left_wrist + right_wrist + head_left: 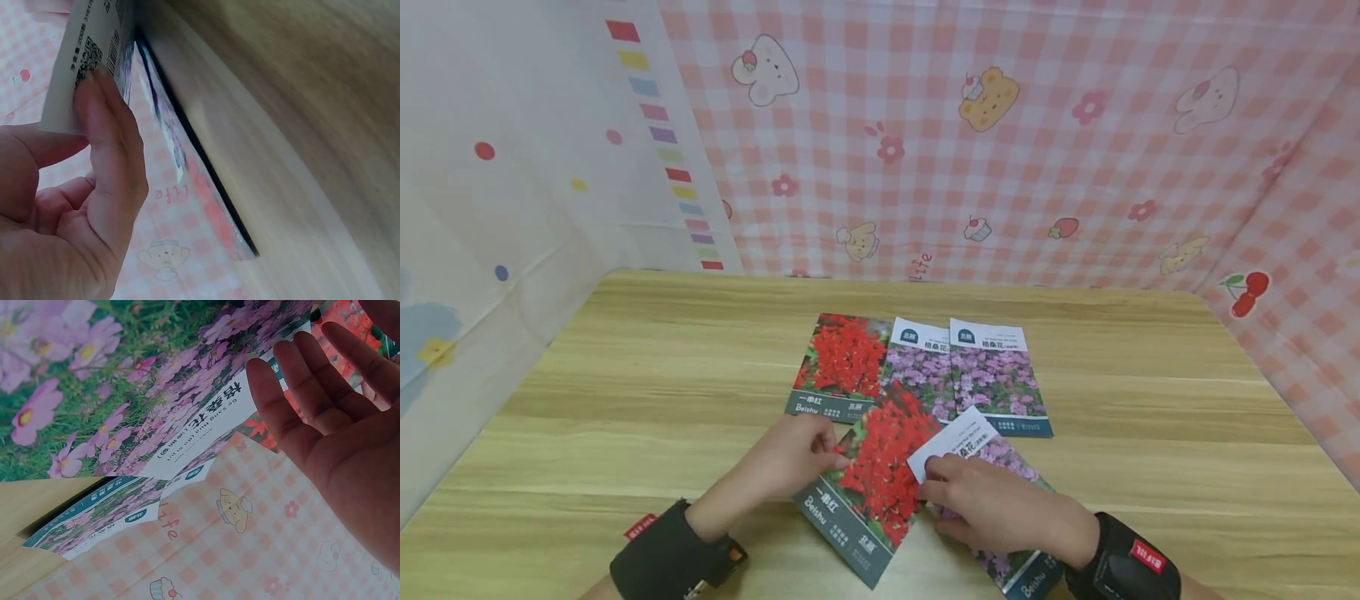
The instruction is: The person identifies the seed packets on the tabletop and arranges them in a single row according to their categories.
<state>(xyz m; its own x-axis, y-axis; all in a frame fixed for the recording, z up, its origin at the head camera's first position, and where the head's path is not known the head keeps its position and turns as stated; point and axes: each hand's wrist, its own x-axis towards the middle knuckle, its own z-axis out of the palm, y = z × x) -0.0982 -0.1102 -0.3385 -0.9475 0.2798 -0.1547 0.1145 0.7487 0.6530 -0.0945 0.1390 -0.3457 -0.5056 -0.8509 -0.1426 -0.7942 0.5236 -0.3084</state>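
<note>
My left hand pinches the left edge of a red-flower seed packet. That packet is tilted; its white back with a barcode faces the left wrist view. Over its right side lies the top corner of a purple-flower seed packet, under my right hand. In the right wrist view the fingers look nearly straight and touch this packet's white top end. Behind them lie another red-flower packet and two purple-flower packets, the middle one and the right one.
All the packets are on or above a wood-grain table. A pink checked cloth with cartoon prints hangs at the back and right; a white dotted cloth hangs at the left. Each wrist wears a black band, left and right.
</note>
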